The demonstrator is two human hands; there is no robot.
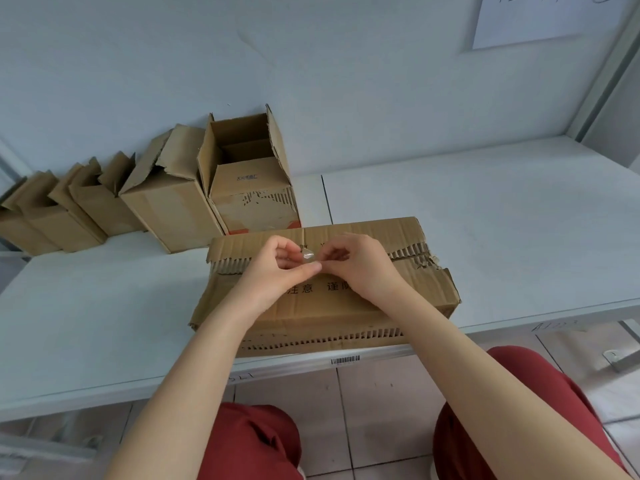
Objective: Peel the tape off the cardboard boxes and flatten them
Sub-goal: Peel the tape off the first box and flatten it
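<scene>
Your left hand (277, 268) and right hand (353, 265) pinch one crumpled clear tape scrap (308, 255) above one flattened, ragged corrugated box (415, 282); six open cartons (166, 209) at ten o'clock.

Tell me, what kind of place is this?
Probably a plain workroom or packing area: white worktables set end to end against a pale wall, a row of opened cardboard boxes, and a barcode label on the table's edge.

Pale blue-grey wall (311, 64), white paper sheet (540, 19) at upper right, white tabletop (485, 209) with dark seam, barcode sticker (345, 359) on front edge, light tiled floor (381, 410) beneath.
</scene>
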